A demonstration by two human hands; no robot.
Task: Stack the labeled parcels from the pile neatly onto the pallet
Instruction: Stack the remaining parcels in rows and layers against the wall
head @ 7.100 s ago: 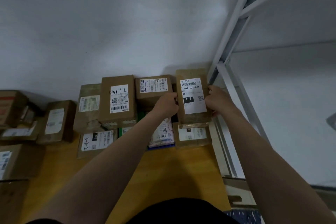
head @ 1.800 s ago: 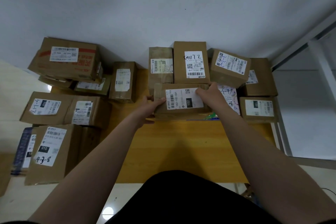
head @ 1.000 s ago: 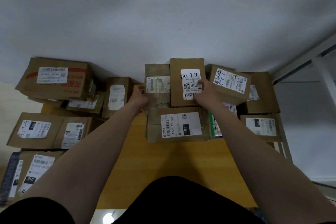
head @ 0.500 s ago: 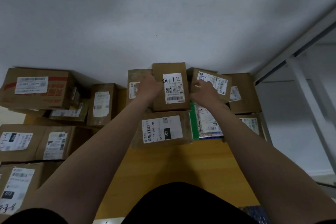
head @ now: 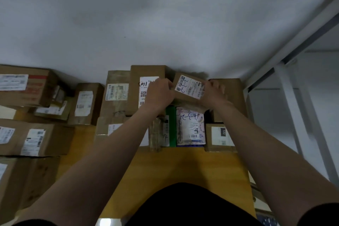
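Gripped at its two ends by left hand [head: 159, 91] and right hand [head: 212, 92], small labeled parcel [head: 189, 87] sits tilted atop the stack

One head-worn view — looking forward and steeply down, close over the wooden pallet [head: 192, 167] and stacked parcels [head: 117, 95] against the wall [head: 146, 14].

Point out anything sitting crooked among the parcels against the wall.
The small parcel is askew: its label slants while the tall parcel beside it lies square to the wall. The left hand and right hand hold its two ends.
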